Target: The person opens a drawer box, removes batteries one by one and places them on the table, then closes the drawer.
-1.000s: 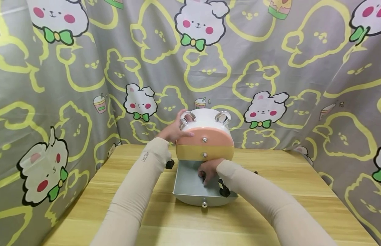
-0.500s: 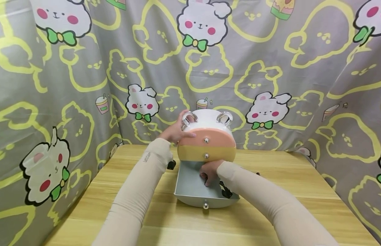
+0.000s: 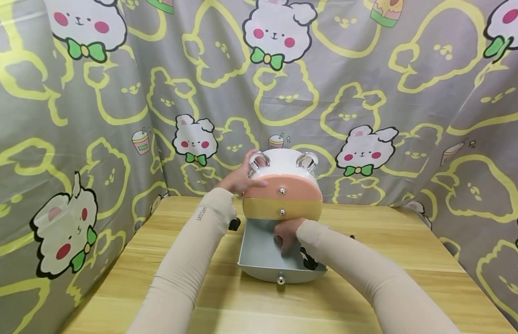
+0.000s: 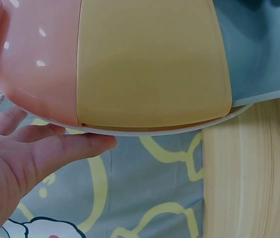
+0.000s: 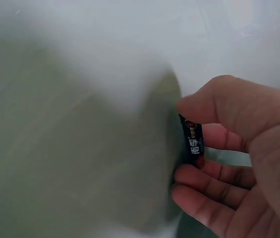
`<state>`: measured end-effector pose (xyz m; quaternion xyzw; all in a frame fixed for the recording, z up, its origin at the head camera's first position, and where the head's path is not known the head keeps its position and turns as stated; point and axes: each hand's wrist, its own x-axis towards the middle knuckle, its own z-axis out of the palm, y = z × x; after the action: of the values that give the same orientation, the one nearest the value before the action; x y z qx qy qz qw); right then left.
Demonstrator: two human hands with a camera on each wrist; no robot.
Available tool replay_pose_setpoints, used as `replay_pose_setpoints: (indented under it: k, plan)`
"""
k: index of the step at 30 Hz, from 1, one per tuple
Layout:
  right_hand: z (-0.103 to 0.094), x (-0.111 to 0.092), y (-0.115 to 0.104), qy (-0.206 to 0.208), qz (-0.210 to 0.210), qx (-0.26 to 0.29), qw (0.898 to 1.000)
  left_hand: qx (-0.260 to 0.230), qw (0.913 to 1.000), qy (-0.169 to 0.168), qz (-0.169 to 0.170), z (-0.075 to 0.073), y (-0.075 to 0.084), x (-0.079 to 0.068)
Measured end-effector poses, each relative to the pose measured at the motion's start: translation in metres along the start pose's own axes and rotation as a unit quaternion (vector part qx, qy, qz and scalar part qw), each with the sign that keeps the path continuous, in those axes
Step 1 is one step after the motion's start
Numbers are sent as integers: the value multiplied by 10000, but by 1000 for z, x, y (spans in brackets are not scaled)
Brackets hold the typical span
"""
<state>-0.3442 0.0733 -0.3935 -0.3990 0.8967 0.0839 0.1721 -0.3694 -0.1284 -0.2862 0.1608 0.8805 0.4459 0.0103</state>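
Observation:
A small desktop drawer cabinet (image 3: pixel 282 208) has a white top with clear ear-shaped loops, a pink upper drawer and a yellow middle drawer. Its grey-blue bottom drawer (image 3: pixel 259 255) is pulled out toward me. My left hand (image 3: pixel 240 178) holds the cabinet's upper left side, thumb on the pink front; in the left wrist view its fingers (image 4: pixel 75 148) lie along the side. Inside the bottom drawer, my right hand (image 3: pixel 288 234) pinches a small black battery (image 5: pixel 193 141) with printed characters, seen in the right wrist view. The head view hides the battery behind the fingers.
The cabinet stands on a light wood table (image 3: pixel 209 278). A grey curtain (image 3: pixel 225 106) with cartoon rabbits hangs behind and along both sides. A round silver knob (image 3: pixel 281 280) sticks out from the pulled-out drawer's front.
The right hand has turned slightly inside the drawer, and the dark battery visible at its fingertips earlier is now hidden in the head view. The left hand keeps its place.

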Motion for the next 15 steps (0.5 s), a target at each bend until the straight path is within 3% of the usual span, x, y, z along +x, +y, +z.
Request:
replay_pose_setpoints:
  k: [15]
  plan:
    - [-13, -18, 2, 131, 56, 18, 9999, 120, 9999, 26, -68, -1, 6, -5]
